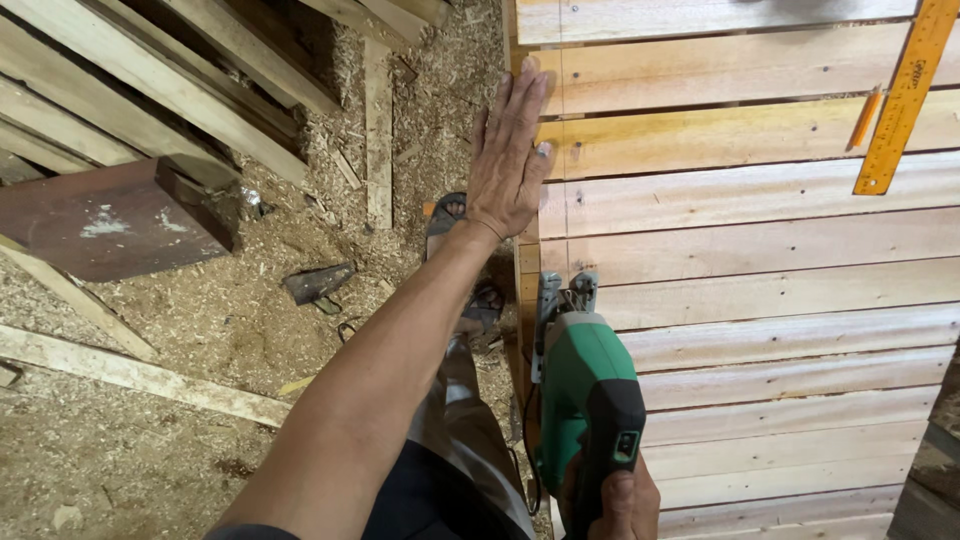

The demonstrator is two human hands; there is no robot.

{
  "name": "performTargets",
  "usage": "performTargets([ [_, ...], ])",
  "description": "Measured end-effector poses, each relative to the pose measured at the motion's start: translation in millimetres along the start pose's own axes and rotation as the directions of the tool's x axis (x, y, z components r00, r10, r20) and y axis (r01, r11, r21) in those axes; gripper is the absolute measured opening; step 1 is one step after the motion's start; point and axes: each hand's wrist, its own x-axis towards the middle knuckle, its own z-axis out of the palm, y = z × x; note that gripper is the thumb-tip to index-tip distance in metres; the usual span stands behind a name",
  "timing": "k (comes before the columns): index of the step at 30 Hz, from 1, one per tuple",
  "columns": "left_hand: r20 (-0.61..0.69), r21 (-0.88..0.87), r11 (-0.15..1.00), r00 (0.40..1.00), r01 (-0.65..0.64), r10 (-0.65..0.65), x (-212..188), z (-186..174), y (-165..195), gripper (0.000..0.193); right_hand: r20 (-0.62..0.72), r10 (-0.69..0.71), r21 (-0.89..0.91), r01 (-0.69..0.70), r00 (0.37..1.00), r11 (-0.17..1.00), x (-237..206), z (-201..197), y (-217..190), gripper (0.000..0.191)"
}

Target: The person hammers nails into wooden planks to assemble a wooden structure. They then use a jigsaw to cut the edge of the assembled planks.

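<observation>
My left hand [508, 150] lies flat with fingers together against the left edge of a slatted wooden panel [760, 260]. My right hand [618, 505] grips the black handle of a green jigsaw [585, 395]. The saw's metal foot rests on the panel's left edge, just below my left wrist. Its blade is hidden by the foot. A thin pencil line runs down the slats near that edge.
A yellow ruler [905, 95] and an orange pencil [864, 120] lie on the panel at the top right. Stacked planks [170, 70] and a dark wooden block [110, 215] sit on the sawdust-covered floor [150, 440] at left. My sandalled foot [447, 215] stands beside the panel.
</observation>
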Motion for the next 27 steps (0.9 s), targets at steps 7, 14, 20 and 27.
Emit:
performTargets([
  [7, -0.003, 0.002, 1.000, 1.000, 0.009, -0.009, -1.2, -0.6, 0.7, 0.063, -0.022, -0.033, 0.157, 0.036, 0.999, 0.987, 1.7, 0.6, 11.1, 0.091],
  [14, -0.036, -0.037, 0.999, 0.999, -0.033, 0.032, -1.0, -2.1, 1.9, 0.063, 0.004, -0.078, 0.122, 0.077, 0.997, 0.989, 3.5, -5.4, 17.4, 0.087],
  [20, -0.023, -0.010, 1.000, 0.999, -0.027, 0.026, -0.8, -5.3, 3.6, 0.062, -0.007, -0.053, 0.095, 0.054, 0.999, 0.994, 8.3, -6.9, 16.3, 0.094],
  [27, -0.007, 0.008, 1.000, 1.000, 0.000, 0.000, -2.1, -3.6, 3.2, 0.064, -0.016, -0.024, 0.124, 0.026, 1.000, 0.992, 5.4, -7.0, 15.0, 0.095],
])
